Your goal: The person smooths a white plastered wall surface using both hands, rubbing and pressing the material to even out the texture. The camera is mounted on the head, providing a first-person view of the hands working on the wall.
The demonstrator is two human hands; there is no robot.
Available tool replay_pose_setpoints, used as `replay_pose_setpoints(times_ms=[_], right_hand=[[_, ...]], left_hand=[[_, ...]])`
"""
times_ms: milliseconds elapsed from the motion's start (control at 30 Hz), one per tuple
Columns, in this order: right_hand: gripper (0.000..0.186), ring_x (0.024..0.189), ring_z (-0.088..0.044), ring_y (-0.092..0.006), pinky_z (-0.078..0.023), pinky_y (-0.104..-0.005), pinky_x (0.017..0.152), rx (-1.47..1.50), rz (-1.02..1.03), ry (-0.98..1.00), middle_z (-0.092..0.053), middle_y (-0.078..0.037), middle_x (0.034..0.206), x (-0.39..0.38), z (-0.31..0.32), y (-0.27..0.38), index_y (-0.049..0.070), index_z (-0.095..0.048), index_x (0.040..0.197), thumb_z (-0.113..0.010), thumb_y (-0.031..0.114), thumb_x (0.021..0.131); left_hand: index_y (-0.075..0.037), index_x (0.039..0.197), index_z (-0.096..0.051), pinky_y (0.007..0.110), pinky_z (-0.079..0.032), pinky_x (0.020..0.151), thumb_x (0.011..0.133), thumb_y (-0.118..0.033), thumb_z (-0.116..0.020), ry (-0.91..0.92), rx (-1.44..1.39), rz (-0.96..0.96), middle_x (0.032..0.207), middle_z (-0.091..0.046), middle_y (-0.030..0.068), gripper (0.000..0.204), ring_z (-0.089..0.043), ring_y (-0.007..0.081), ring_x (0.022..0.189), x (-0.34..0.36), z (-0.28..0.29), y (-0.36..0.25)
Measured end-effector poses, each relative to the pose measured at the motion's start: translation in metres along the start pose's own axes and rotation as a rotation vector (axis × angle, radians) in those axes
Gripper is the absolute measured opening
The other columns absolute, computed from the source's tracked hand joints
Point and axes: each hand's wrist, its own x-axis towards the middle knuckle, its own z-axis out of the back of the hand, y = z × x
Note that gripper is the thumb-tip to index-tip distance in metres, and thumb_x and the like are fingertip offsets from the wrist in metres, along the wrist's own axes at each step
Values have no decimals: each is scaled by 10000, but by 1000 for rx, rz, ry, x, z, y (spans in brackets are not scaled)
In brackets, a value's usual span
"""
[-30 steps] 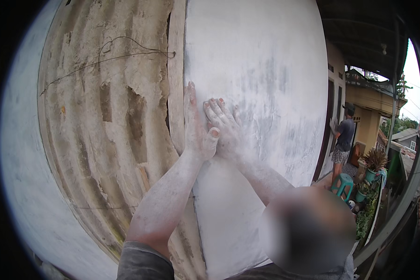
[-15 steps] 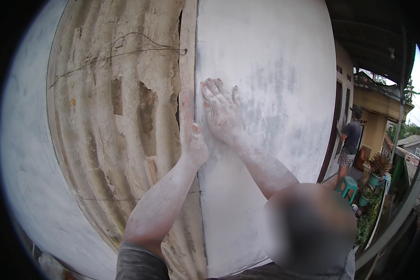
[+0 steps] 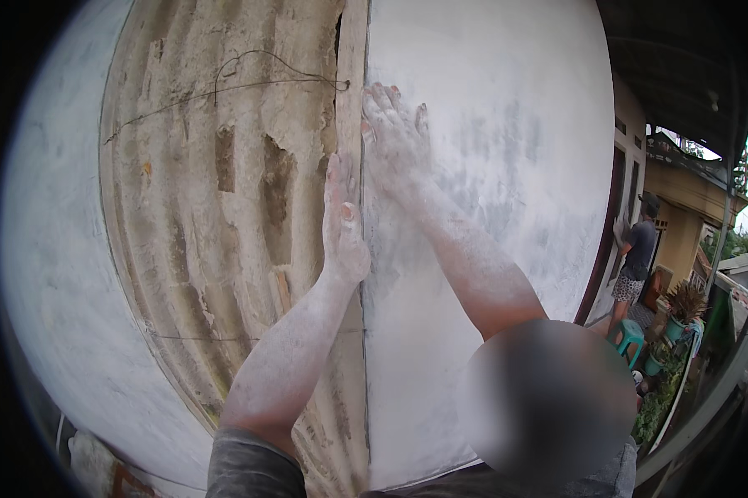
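My right hand [image 3: 397, 143] lies flat with its fingers stretched out on the white wall panel [image 3: 482, 216], near the panel's left edge and high up. My left hand [image 3: 346, 236] rests against the pale upright strip [image 3: 351, 116] beside that edge, its fingers straight and pointing up, the thumb a little apart. Both hands and forearms are coated in white powder. Neither hand shows a tool; whatever lies under the right palm is hidden. Grey smudges mark the panel to the right of my right hand.
Left of the strip stands a rough, ribbed tan surface [image 3: 216, 216] with holes and a thin wire [image 3: 266, 81]. Another whitish wall [image 3: 54, 249] curves at far left. At right, a person [image 3: 637, 249] stands by a doorway, near a green stool [image 3: 630, 342] and potted plants [image 3: 684, 305].
My right hand has slid upward along the white panel. My left hand has shifted slightly leftward against the strip, and more of its fingers show. The whole view has moved a little.
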Motion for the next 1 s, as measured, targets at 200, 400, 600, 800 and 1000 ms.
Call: replay_pose_setpoints(times_ms=[200, 400, 600, 800, 1000], right_hand=[[537, 1593, -233, -251, -147, -590, 1284, -4, -16, 36, -343, -59, 1693, -22, -2, 15, 146, -389, 1608, -433, 284, 1091], [550, 1594, -233, -256, -146, -607, 1280, 17, 79, 198, -362, -70, 1680, -105, 10, 12, 150, -396, 1604, -486, 224, 1066], [557, 1594, -228, -258, -167, -600, 1281, -17, 39, -70, -328, -66, 1696, 65, -6, -35, 120, -358, 1617, -454, 243, 1082], [566, 1598, -217, -247, -133, -595, 1296, -47, 67, 351, -336, -56, 1688, -137, 23, 14, 159, -367, 1620, -473, 291, 1080], [502, 1589, -229, -202, -159, -515, 1313, -68, 33, -75, -332, -12, 1695, 82, 2, -60, 173, -393, 1603, -377, 272, 1111]], left_hand=[[-25, 1666, -13, 474, -85, 1309, 1032, -746, -271, -51, -137, 53, 1734, -89, 207, 994, -83, 320, 1613, 7, -2, -11], [-48, 1672, -25, 461, -97, 1310, 1038, -736, -256, -192, -713, 401, 1727, -137, 205, 963, -116, 324, 1608, 11, 1, -20], [-40, 1670, -22, 457, -97, 1310, 1044, -727, -241, -153, -683, 299, 1728, -136, 203, 955, -143, 314, 1603, 7, 1, -13], [-18, 1664, -26, 459, -96, 1308, 1050, -717, -242, -74, -66, 123, 1729, -125, 209, 955, -126, 318, 1605, 1, 1, -6], [4, 1659, -30, 460, -95, 1306, 1056, -707, -242, -24, 132, 85, 1730, -114, 216, 956, -109, 322, 1608, 2, 0, -10]])
